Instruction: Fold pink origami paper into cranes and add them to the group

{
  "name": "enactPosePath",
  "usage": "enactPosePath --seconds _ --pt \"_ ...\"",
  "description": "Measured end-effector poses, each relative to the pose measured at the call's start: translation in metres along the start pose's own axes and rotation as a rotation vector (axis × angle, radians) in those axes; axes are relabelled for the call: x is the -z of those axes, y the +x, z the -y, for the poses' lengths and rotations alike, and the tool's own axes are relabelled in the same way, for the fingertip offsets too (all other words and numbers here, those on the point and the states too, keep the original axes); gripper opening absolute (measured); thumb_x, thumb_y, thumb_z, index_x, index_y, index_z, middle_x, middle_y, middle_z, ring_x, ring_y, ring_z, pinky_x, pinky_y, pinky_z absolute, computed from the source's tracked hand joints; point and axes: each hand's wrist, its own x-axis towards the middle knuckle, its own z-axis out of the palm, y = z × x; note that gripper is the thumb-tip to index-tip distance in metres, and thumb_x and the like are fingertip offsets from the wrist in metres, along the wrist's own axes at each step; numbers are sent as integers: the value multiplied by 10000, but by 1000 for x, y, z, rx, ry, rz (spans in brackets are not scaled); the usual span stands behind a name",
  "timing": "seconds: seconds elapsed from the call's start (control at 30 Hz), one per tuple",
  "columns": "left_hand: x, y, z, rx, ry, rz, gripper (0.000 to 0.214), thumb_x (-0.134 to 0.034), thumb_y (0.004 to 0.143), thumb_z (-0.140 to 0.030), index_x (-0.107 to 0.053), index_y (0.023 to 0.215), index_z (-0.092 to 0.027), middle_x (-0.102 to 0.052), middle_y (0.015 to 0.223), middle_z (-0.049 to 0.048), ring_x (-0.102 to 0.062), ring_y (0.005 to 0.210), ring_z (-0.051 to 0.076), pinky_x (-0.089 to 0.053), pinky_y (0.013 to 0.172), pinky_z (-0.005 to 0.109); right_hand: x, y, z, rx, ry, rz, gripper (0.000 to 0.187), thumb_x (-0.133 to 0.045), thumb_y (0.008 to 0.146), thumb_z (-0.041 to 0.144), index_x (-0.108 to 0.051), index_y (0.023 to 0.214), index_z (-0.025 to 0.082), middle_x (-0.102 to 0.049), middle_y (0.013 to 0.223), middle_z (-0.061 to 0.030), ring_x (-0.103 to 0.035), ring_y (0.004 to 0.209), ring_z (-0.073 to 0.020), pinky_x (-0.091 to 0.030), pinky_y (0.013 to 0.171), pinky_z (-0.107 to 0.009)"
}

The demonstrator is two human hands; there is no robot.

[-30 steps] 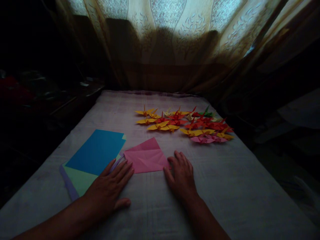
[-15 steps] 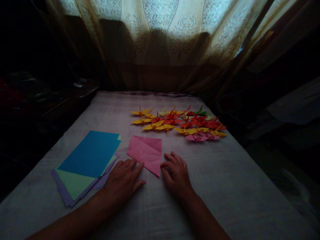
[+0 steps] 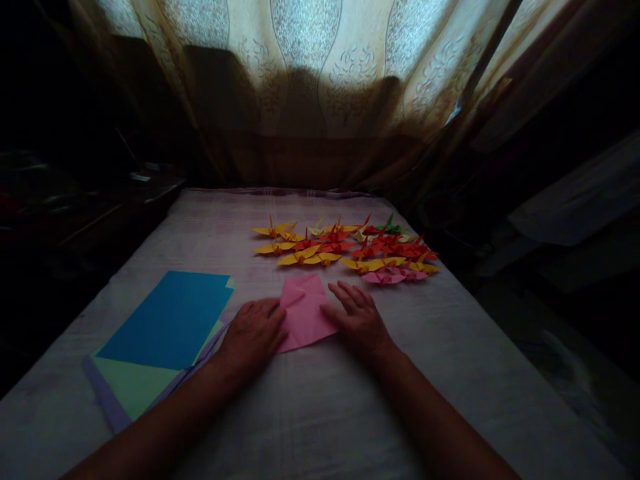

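Note:
A creased pink sheet of origami paper (image 3: 304, 315) rests on the cloth between my two hands, partly folded. My left hand (image 3: 253, 331) grips its left edge, fingertips along the border; the thumb is hard to make out. At the right edge, my right hand (image 3: 359, 321) has its thumb side on the paper, while the other fingers stretch forward past it. Left of my left hand lies a stack of paper with a blue sheet (image 3: 173, 320) on top and pale green (image 3: 135, 383) and purple sheets (image 3: 103, 393) below.
Several folded paper cranes stand in rows at the far right: yellow (image 3: 299, 257), red (image 3: 383, 247), pink (image 3: 393, 275) and one green (image 3: 389, 227). A pale checked cloth (image 3: 320, 413) covers the table. Behind hangs a patterned curtain (image 3: 310, 100). Both sides are dark.
The pink paper has been turned and its outline is now narrower. My left hand has come onto its left edge, and my right hand overlaps its right edge. The view has shifted slightly.

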Motion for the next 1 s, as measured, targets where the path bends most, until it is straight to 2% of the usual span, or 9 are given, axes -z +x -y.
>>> enactPosePath --seconds 0.07,0.13,0.23,0.3,0.37,0.57,0.73,0.87,1.0 --pt "-8 -4 6 -23 -13 -61 287 -492 948 -278 -638 1178 -187 -572 1365 132 -544 1224 293 -442 1016 475 2 -1 1 112 38 9 185 -605 888 147 -715 949 283 -609 1345 -34 -488 1298 -220 -383 1059 -451" --pt "-18 -11 15 -84 -70 -93 330 -437 976 -268 -613 1253 -229 -558 1403 92 -503 1286 283 -400 1061 496 6 -5 5 168 86 41 175 -584 898 154 -718 927 262 -633 1316 -39 -515 1280 -221 -393 1052 -447" --pt "-28 -24 26 -173 -182 -37 349 -395 1005 -273 -600 1288 -284 -605 1362 33 -490 1310 253 -347 1102 511 14 -11 10 155 208 175 217 -563 882 154 -722 988 255 -683 1235 -51 -568 1226 -218 -417 1025 -433" --pt "-30 -30 30 -171 -228 5 359 -409 1006 -304 -571 1326 -289 -592 1378 33 -471 1330 260 -340 1101 526 17 -13 10 118 303 268 245 -570 869 177 -713 1049 260 -702 1195 -47 -595 1190 -215 -425 1008 -430" --pt "-29 -33 31 -145 -257 27 373 -425 1002 -328 -552 1349 -283 -569 1403 40 -456 1343 269 -333 1098 540 19 -13 8 81 390 297 247 -581 863 197 -707 1067 257 -713 1171 -37 -611 1164 -208 -429 998 -420" --pt "-23 -32 30 -100 -330 52 368 -430 1001 -396 -578 1323 -296 -580 1391 27 -444 1352 273 -294 1112 560 19 1 15 -138 583 235 199 -521 899 211 -715 870 238 -748 929 -8 -670 934 -158 -456 909 -325" --pt "-27 -33 34 -110 -379 44 339 -435 1000 -409 -613 1279 -339 -579 1392 14 -449 1345 286 -285 1104 570 10 6 29 -356 560 213 139 -578 841 250 -655 732 207 -690 767 -17 -623 759 -169 -439 791 -317" --pt "-29 -36 35 -121 -420 4 285 -476 981 -391 -677 1175 -329 -627 1335 20 -483 1310 290 -284 1097 569 5 1 36 -446 558 125 146 -567 851 268 -629 730 213 -668 718 -10 -609 716 -171 -422 754 -311" --pt "-27 -39 33 -85 -472 -15 171 -551 935 -330 -712 955 -280 -683 1241 15 -519 1274 273 -268 1109 561 2 -2 40 -467 484 64 170 -555 864 281 -622 722 215 -664 714 -13 -609 733 -182 -400 765 -319"
